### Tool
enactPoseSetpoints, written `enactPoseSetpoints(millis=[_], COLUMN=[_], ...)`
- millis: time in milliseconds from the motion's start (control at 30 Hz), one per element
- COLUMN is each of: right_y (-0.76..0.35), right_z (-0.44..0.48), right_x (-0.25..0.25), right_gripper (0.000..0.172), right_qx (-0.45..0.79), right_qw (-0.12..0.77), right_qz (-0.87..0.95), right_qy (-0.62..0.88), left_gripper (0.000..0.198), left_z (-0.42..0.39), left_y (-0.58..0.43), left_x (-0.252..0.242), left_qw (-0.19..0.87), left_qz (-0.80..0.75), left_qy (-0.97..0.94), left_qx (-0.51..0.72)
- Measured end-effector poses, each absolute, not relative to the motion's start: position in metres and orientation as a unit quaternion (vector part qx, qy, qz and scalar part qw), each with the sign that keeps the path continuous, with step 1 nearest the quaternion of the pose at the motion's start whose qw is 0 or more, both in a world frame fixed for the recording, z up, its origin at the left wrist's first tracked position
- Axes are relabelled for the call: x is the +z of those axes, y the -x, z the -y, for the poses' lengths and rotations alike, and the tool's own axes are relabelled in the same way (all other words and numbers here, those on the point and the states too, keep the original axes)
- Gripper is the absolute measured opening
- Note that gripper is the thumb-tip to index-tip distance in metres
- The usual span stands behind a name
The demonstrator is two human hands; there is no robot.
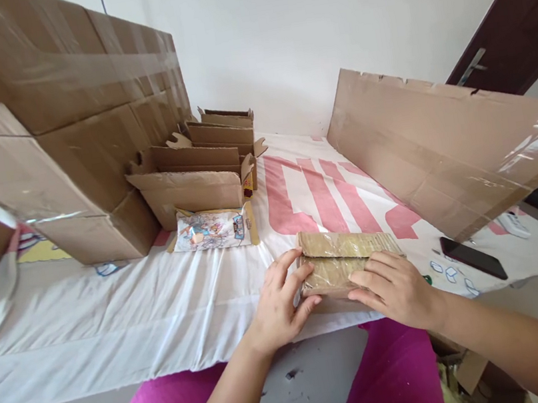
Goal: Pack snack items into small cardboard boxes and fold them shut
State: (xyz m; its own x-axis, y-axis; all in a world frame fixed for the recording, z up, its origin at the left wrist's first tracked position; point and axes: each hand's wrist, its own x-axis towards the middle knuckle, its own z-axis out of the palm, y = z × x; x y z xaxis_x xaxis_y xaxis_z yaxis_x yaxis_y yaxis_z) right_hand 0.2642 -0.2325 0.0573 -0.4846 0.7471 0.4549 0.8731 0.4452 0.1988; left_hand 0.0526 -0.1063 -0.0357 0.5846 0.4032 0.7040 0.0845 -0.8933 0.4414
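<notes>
A small flat cardboard box [333, 275] lies near the table's front edge, with shiny clear tape or film over its top. A dark gap runs lengthwise between its two top flaps. My left hand [283, 297] grips the left end, fingers on top and thumb at the front side. Over the right front part, my right hand [395, 283] has its fingers bent onto the top and front edge. Part of the box's right end is hidden beneath that hand. To the left lies a printed white-and-yellow packet [215, 228], apart from both hands.
Open cardboard boxes [190, 186] stand in a row behind the packet. Large taped cartons [83, 142] are stacked at the left. A tall cardboard sheet or carton side [442, 142] rises at the right, near a black phone [473, 257]. White-and-pink cloth [129, 316] covers the table.
</notes>
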Motion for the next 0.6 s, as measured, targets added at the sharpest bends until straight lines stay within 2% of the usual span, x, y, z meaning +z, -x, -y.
enactPoseSetpoints(millis=[67,167,333,500,600], right_y=[-0.262,-0.259,-0.264,-0.277,-0.282], right_z=[0.23,0.228,0.221,0.211,0.205], right_x=[0.061,0.063,0.063,0.073,0.08], right_gripper=[0.001,0.013,0.014,0.021,0.028], right_qx=[-0.177,-0.099,-0.041,0.072,0.143], right_qw=[0.156,0.217,0.355,0.483,0.525], right_qz=[0.84,0.822,0.731,0.605,0.549], right_qy=[0.489,0.517,0.582,0.629,0.635], left_gripper=[0.041,0.044,0.064,0.061,0.053], left_z=[0.107,0.107,0.107,0.104,0.103], left_y=[-0.052,-0.052,-0.053,-0.053,-0.053], left_x=[-0.035,-0.035,-0.034,-0.035,-0.033], left_qw=[0.184,0.189,0.2,0.194,0.187], left_qz=[-0.141,-0.139,-0.128,-0.137,-0.144], left_qy=[-0.87,-0.868,-0.862,-0.869,-0.873], left_qx=[0.435,0.438,0.448,0.434,0.426])
